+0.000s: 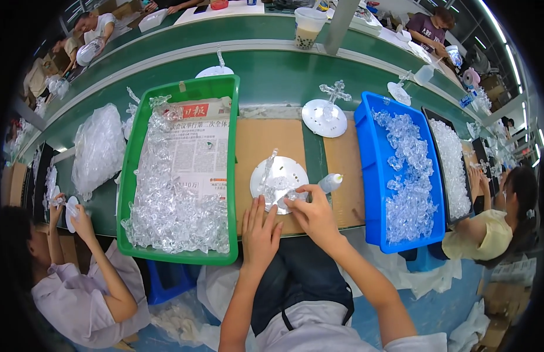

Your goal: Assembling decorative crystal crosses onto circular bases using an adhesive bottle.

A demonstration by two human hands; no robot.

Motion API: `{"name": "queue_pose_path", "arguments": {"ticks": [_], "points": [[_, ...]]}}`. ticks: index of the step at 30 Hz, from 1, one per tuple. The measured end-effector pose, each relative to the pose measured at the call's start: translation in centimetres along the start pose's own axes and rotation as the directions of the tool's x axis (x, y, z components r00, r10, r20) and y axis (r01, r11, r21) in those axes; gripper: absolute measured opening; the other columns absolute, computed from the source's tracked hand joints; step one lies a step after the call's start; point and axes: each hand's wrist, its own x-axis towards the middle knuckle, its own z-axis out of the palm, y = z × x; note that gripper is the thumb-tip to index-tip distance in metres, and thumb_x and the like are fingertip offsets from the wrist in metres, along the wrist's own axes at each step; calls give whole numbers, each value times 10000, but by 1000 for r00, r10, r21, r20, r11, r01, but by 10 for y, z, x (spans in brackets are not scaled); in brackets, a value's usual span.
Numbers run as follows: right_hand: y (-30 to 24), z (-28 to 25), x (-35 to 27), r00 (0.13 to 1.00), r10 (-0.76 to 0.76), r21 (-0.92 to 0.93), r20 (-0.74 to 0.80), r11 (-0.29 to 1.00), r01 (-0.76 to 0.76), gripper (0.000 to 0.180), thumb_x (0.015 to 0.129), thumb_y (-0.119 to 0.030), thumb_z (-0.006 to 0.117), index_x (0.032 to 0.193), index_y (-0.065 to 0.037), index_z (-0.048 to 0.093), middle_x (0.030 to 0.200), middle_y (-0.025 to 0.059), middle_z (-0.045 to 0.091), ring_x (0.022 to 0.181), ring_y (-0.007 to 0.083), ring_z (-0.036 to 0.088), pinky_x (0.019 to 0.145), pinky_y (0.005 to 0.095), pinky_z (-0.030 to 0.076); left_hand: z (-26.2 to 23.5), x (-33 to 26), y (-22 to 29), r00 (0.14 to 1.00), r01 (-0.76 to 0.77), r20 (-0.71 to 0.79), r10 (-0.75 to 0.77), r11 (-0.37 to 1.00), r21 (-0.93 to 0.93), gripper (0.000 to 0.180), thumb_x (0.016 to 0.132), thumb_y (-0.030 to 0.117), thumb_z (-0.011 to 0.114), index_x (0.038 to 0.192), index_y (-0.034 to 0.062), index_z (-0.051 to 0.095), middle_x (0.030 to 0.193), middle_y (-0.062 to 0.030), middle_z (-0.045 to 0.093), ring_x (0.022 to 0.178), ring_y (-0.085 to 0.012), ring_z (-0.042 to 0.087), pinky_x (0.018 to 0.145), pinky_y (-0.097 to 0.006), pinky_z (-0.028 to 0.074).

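In front of me a round white disc [288, 168] lies on brown cardboard, with clear pieces standing and lying on it and several small dark spots on its top. My left hand [260, 234] rests at its near edge, fingers stretched out and holding nothing. Over the disc's near right part, my right hand [315, 214] has thumb and forefinger pinched on a small clear piece [291, 197], partly hidden by the fingers. Just right of the disc is a small white squeeze bottle [330, 182] with a pale tip.
Left stands a green tray [232, 176] of clear pieces on newspaper; right, a blue tray [374, 226] of clear pieces. Behind are a disc with a clear cross [335, 91] and a drink cup [309, 27]. A plastic bag [99, 149] lies far left. People work on both sides.
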Motion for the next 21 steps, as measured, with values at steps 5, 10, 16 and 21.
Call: {"name": "queue_pose_path", "arguments": {"ticks": [5,10,16,21], "points": [[8,-6,2,997,-73,-146,10,987,74,190,698,-23,638,846,-128,694,906,83,556,856,280,551,704,385,459,1,6,11,1000,-1,9,0,995,98,487,860,280,590,1315,141,490,1339,-233,409,1265,-380,374,1031,-516,287],[3,-10,23,989,-15,-140,145,990,35,83,721,-57,639,774,-109,677,810,63,532,791,252,563,649,367,458,13,5,10,999,42,-26,-39,991,128,553,835,274,617,1352,171,451,1321,-249,408,1252,-391,371,1015,-515,289],[3,-15,38,956,20,-184,293,982,36,79,714,-86,628,762,-116,682,797,77,528,797,251,569,633,361,478,23,15,12,981,75,-190,-43,983,165,378,834,268,630,1194,158,595,1199,-198,524,1150,-348,472,933,-474,351],[-6,-27,58,912,-89,-307,401,925,226,96,735,-143,642,816,-126,691,840,89,556,818,259,576,665,378,487,26,22,14,948,143,-311,-72,966,213,271,807,250,662,1064,165,670,1084,-155,595,1071,-313,524,847,-438,376]]}}
